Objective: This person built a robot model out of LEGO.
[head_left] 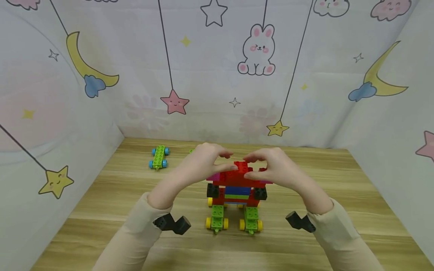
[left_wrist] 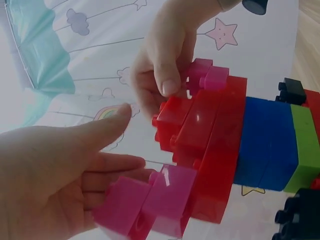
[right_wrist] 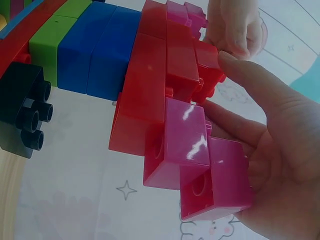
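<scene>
A brick figure stands upright on the table. Its top is a stepped stack of red bricks (head_left: 241,166), with pink bricks (left_wrist: 167,200) jutting out at both sides. Below come blue bricks (head_left: 237,191), a green layer and black bricks (head_left: 213,190) on either side. Two green wheeled bases (head_left: 217,217) with yellow wheels carry it. My left hand (head_left: 200,165) curves loosely beside the top red brick, thumb and fingers apart. Opposite it, my right hand (head_left: 278,167) is spread around the other side, its thumb tip close to the red; contact is unclear.
A green wheeled base (head_left: 158,156) with blue wheels lies at the back left of the wooden table (head_left: 112,210). Behind my left hand a bit of another green piece (head_left: 191,151) peeks out. Printed cloth walls (head_left: 210,113) enclose the back and both sides.
</scene>
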The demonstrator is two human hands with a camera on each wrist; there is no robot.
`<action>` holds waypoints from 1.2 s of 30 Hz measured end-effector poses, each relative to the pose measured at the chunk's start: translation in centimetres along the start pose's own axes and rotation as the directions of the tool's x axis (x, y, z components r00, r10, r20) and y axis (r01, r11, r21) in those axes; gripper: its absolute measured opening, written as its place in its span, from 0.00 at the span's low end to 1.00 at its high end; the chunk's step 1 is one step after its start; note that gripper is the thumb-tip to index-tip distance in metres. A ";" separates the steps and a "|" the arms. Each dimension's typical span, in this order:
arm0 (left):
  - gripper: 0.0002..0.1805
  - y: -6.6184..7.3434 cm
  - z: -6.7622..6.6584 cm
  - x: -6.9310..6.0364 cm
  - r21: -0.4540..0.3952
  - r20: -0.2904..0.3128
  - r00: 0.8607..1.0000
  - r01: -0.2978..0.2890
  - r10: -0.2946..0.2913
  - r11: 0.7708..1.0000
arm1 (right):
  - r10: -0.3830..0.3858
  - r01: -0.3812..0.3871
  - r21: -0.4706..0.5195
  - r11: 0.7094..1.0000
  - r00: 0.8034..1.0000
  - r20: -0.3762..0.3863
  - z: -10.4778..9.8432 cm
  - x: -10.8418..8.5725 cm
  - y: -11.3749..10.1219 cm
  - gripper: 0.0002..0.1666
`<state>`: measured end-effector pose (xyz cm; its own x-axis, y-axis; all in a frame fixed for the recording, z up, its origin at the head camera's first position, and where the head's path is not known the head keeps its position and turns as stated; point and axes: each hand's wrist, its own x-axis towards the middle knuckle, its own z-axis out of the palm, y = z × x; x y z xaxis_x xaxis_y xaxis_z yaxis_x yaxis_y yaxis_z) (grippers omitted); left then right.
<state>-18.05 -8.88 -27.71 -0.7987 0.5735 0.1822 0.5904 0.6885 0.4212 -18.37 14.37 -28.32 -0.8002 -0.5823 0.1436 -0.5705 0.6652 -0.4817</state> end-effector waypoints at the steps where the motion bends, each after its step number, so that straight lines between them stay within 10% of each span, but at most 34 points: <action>1: 0.23 -0.2 -0.1 0.0 -0.004 -0.022 1.000 -0.011 0.011 1.000 | -0.001 0.001 -0.001 1.000 1.000 -0.001 0.0 0.0 0.0 0.22; 7: 0.19 -1.9 -0.9 -0.2 -0.064 -0.179 0.982 -0.079 0.066 0.995 | 0.000 0.000 0.008 1.000 1.000 -0.003 0.1 0.0 0.1 0.20; 12: 0.17 -4.3 -1.5 -0.2 -0.109 -0.337 0.937 -0.131 0.087 0.985 | 0.030 -0.030 0.018 0.999 1.000 -0.004 0.3 0.0 0.3 0.20; 18: 0.17 -8.1 -1.3 0.2 -0.168 -0.444 0.896 -0.070 -0.012 0.983 | 0.063 -0.063 0.028 0.998 0.998 -0.001 0.4 0.0 0.3 0.20; 25: 0.21 -12.8 0.8 1.0 -0.198 -0.462 0.880 0.022 -0.114 0.980 | 0.036 -0.036 0.011 0.999 0.999 -0.013 0.5 0.0 0.2 0.20; 36: 0.31 -18.3 4.8 2.1 -0.241 -0.311 0.907 0.213 -0.283 0.947 | 0.032 -0.032 0.000 0.999 0.999 -0.022 0.6 0.0 0.1 0.21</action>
<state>-29.96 -18.13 -39.27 -0.9279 0.1875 0.3223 0.3612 0.6666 0.6520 -18.33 14.18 -28.90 -0.8219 -0.5505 0.1467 -0.5445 0.6833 -0.4864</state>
